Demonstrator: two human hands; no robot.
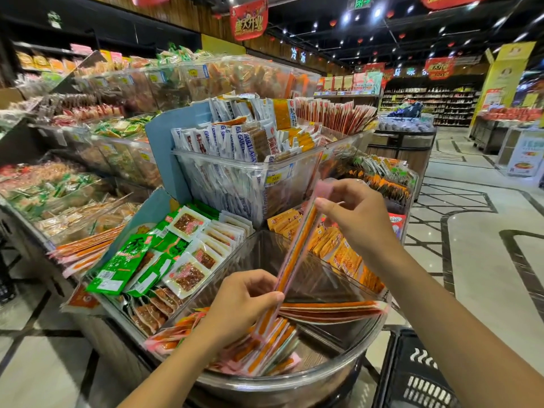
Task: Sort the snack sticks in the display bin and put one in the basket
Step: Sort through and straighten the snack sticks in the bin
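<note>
2 bare forearms reach forward from the bottom edge. The left hand sits lower and nearer, fingers curled and thumb pressed around the lower part of the snack sticks. The right hand is higher and farther out, fingertips pinching their upper end. Both hands show their backs.

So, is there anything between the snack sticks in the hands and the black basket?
Only the clear rim of the display bin lies between the snack sticks and the basket. Held above it, they should pass over.
</note>
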